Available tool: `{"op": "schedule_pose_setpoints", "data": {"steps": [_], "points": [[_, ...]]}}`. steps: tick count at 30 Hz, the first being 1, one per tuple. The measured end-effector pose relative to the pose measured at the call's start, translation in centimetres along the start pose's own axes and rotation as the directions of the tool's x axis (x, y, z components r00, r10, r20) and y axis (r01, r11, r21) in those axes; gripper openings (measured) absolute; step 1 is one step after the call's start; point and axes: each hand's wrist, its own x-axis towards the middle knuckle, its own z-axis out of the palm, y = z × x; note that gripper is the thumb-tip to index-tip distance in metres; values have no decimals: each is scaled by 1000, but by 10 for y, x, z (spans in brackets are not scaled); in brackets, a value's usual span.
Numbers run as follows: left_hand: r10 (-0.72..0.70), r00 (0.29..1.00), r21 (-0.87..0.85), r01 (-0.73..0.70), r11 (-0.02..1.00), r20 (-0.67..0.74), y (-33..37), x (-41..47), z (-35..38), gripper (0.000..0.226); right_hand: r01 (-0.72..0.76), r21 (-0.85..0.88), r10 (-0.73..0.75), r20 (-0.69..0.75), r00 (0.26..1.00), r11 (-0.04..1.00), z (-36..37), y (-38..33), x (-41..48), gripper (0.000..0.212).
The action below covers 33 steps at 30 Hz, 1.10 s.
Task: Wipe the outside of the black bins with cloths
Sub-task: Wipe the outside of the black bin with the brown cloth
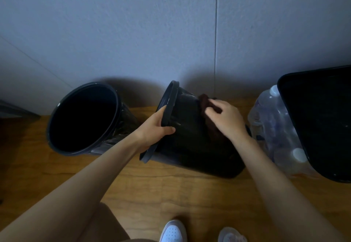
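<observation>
A round black bin (187,128) lies tipped on its side on the wooden floor, its mouth facing left. My left hand (154,128) grips its rim, fingers curled over the edge. My right hand (227,118) presses a dark brown cloth (204,101) against the bin's upper side near the base. A second round black bin (83,118) stands to the left, tilted with its open mouth toward me. A large black rectangular bin (322,120) fills the right edge.
A pale wall (171,33) rises right behind the bins. A clear bag of plastic bottles (275,128) leans between the tipped bin and the rectangular one. My shoes (173,231) are at the bottom on the wooden floor (171,188).
</observation>
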Motion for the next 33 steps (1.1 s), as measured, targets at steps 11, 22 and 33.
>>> {"op": "schedule_pose_setpoints", "data": {"steps": [11, 22, 33], "points": [[101, 992, 121, -110, 987, 81, 0, 2, 7, 56, 239, -166, -255, -82, 964, 957, 18, -23, -50, 71], [146, 977, 220, -178, 959, 153, 3, -9, 7, 62, -55, 31, 57, -67, 996, 998, -7, 28, -30, 48], [65, 987, 138, -45, 989, -146, 24, 2, 39, 34, 81, -39, -87, -181, 980, 996, 3, 23, -73, 54]]}}
